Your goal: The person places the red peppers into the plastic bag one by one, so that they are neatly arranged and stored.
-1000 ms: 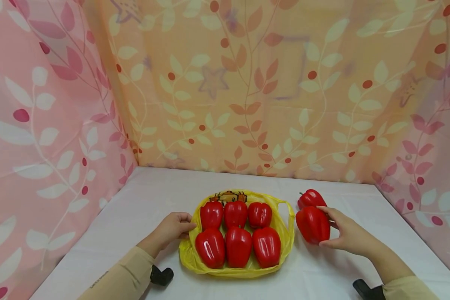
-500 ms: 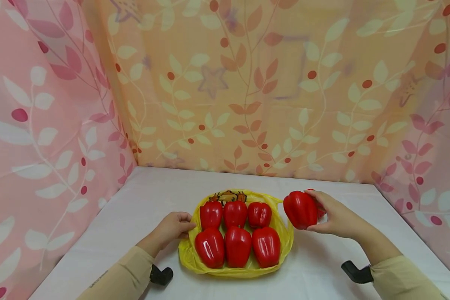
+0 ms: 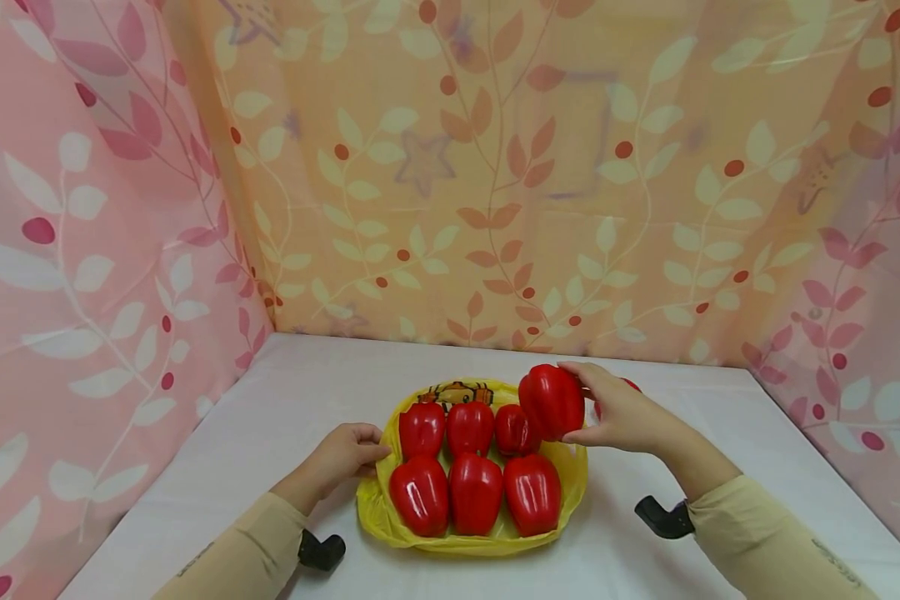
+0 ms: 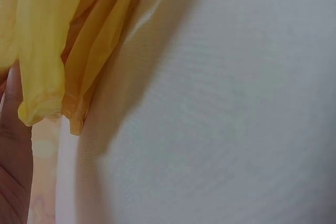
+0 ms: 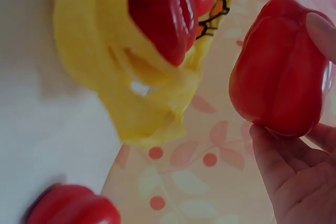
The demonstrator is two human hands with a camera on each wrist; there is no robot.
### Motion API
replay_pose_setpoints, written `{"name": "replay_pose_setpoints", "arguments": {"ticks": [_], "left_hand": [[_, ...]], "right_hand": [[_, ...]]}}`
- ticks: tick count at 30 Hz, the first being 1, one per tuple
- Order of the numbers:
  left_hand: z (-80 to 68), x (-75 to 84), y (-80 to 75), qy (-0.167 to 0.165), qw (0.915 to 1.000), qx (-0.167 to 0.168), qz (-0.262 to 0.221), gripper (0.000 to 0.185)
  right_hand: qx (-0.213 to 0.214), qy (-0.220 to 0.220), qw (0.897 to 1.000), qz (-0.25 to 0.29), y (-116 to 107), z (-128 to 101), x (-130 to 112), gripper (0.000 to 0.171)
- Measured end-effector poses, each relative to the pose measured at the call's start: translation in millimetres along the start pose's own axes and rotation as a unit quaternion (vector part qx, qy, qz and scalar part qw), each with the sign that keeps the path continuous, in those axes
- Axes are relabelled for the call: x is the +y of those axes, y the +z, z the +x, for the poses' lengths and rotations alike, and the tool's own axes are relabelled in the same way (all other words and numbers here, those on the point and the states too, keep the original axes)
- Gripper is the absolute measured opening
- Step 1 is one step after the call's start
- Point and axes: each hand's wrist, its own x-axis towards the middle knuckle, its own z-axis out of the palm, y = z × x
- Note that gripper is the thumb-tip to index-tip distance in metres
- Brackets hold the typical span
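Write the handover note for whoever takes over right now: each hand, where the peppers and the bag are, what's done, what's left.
Right hand grips a red pepper, held in the air above the right rear of the yellow bag.
Left hand holds the bag's left edge on the white table.
Done: six peppers lie on the bag in two rows of three.
Left: set down the held pepper; one more pepper lies on the table right of the bag, mostly hidden behind the right hand.

The right hand point(image 3: 622, 415) holds a red pepper point(image 3: 551, 402) in its grip, raised above the right edge of a yellow bag point(image 3: 480, 540) lying on the white bench point(image 3: 307, 392). Six red peppers point(image 3: 475, 492) lie on the bag in two rows. The left hand point(image 3: 342, 456) pinches the bag's left edge.
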Motion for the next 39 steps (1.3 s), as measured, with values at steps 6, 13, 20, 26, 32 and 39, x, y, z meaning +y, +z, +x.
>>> {"name": "replay_pose_setpoints", "arguments": {"ticks": [6,13,20,26,32,39], "left_hand": [[-0.6,0.6,-0.5,-0.001,1.0000,-0.002,-0.002,0.019],[1.1,-1.6,-0.8,-0.002,1.0000,-0.003,-0.006,0.021],[0.4,-1.6,-0.9,-0.002,1.0000,0.001,-0.008,0.023],[0.6,-1.6,-1.9,0.001,0.9999,-0.004,-0.012,0.024],[-0.2,-0.6,-4.3,0.004,0.9998,-0.009,-0.017,0.023],[-0.3,-0.1,-5.5,0.006,0.9998,-0.011,-0.017,0.023]], "right_hand": [[-0.015,0.003,1.000,0.012,11.1,15.3,-16.9,0.092],[-0.034,0.025,0.999,0.028,27.9,31.6,-38.6,0.094],[-0.039,0.054,0.997,0.048,45.5,42.3,-57.1,0.094],[-0.040,0.068,0.995,0.059,60.0,49.0,-65.9,0.095],[-0.042,0.067,0.996,0.043,73.8,53.0,-71.2,0.093],[-0.050,0.065,0.996,0.040,84.3,54.6,-77.3,0.091]]}}
